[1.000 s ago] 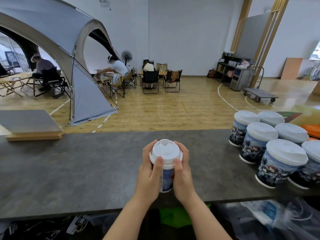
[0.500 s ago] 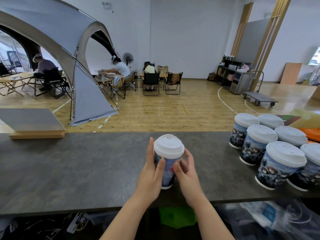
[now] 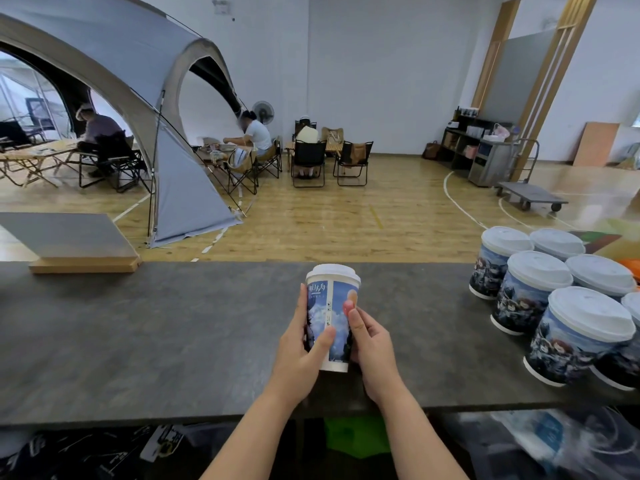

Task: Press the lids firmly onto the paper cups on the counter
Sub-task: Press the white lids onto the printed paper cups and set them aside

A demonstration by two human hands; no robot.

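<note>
A printed blue paper cup [image 3: 333, 317] with a white lid [image 3: 333, 274] on top stands upright near the front middle of the dark grey counter [image 3: 145, 327]. My left hand [image 3: 300, 351] grips the cup's lower left side, thumb across its front. On the lower right side my right hand [image 3: 371, 344] holds the cup with its fingers curled against the wall. At the right of the counter stands a tight group of several lidded cups [image 3: 568, 299] with the same print.
A grey board on a wooden base [image 3: 69, 242] lies at the counter's far left. Bags and a green item [image 3: 353, 438] sit below the front edge. Beyond the counter are a wood floor, a grey tent [image 3: 138, 98], folding chairs and seated people.
Both hands have slid down from the lid's rim to the cup's lower body. The cup has turned, and it sits slightly farther from the counter's front edge.
</note>
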